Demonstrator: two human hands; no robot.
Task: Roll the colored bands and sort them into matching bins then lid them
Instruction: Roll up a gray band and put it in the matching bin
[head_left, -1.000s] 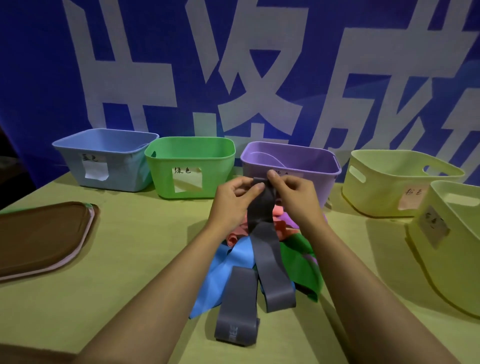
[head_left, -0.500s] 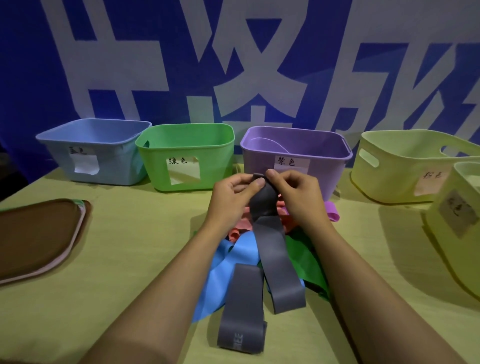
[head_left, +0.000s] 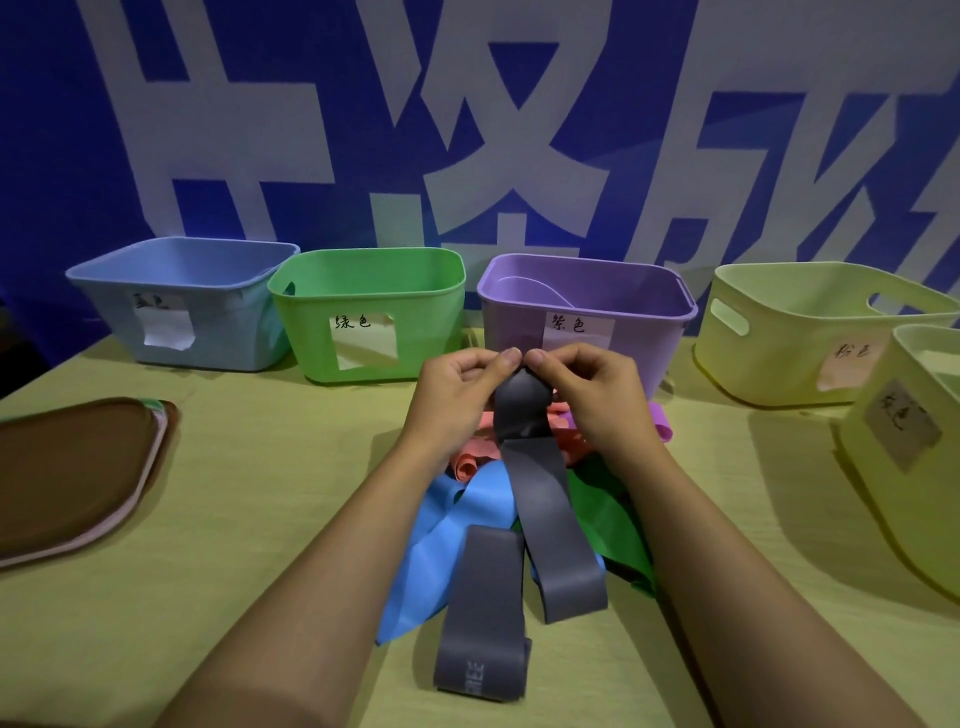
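My left hand (head_left: 457, 389) and my right hand (head_left: 597, 389) both pinch the top end of a grey band (head_left: 540, 493), which has a small roll started between my fingers. Its lower loop trails down over a pile of bands: blue (head_left: 447, 551), green (head_left: 613, 519), pink (head_left: 472, 457) and purple (head_left: 657, 418). A second grey band (head_left: 483, 618) lies flat in front of the pile. Behind stand a blue bin (head_left: 182, 301), a green bin (head_left: 363, 312), a purple bin (head_left: 587, 306) and two pale yellow bins (head_left: 810, 332) (head_left: 914, 447), each labelled.
A stack of lids (head_left: 72, 473), brown on top, lies at the left on the yellow-green table (head_left: 260, 493). A blue banner with large white characters hangs behind the bins. The purple bin holds something pale inside.
My thumbs have come together over the top of the grey band and the rolled part has grown a little. The view has shifted slightly.
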